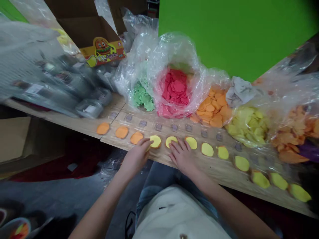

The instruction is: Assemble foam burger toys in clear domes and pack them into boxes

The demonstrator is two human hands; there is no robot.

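A row of flat, rounded foam-like pieces lies along the bench front. My left hand (138,154) has its fingers drawn together, fingertips gripping the left edge of a yellow piece (156,141). My right hand (183,155) is open, fingers apart and lying over the lower right of another yellow piece (169,141). Just right of its fingers is a further yellow piece (191,143). Left of my left hand are orange pieces, the nearest an orange piece (136,137). Orange edges show under several yellow pieces. My left thumb is mostly hidden.
Behind the row are clear plastic trays (159,126). Plastic bags hold green pieces (143,96), red pieces (175,87), orange pieces (214,106) and yellow pieces (249,124). Clear containers (89,108) and a printed cardboard box (104,53) stand left. A green panel (224,33) rises behind.
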